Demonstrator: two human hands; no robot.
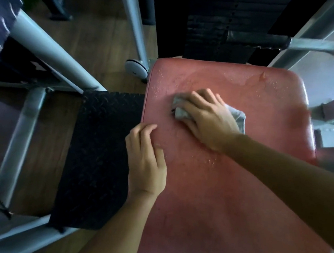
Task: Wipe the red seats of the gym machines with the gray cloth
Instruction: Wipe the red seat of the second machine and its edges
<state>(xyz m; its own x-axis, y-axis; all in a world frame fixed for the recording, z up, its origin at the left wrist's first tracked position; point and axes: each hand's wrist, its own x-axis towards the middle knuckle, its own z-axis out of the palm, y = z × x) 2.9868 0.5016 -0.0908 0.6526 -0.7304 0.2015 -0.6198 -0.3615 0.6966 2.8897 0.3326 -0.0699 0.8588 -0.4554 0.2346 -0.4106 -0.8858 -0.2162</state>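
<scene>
Mid-wipe, the right hand clutches a crumpled gray cloth on the wet red padded seat, the left hand resting empty, fingers relaxed; scattered droplets likely want further passes.

Wet, glossy red seat (vinyl-like); soft gray cloth.

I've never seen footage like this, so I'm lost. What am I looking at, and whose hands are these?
It is one picture from a camera worn on a person's head, looking down, so both bare hands are the wearer's own. The wide red seat belongs to a gym machine; its black weight stack stands behind. The right hand holds a bunched gray cloth pressed onto the seat. The left hand rests open at the seat's left edge. Water droplets dot the seat.
</scene>
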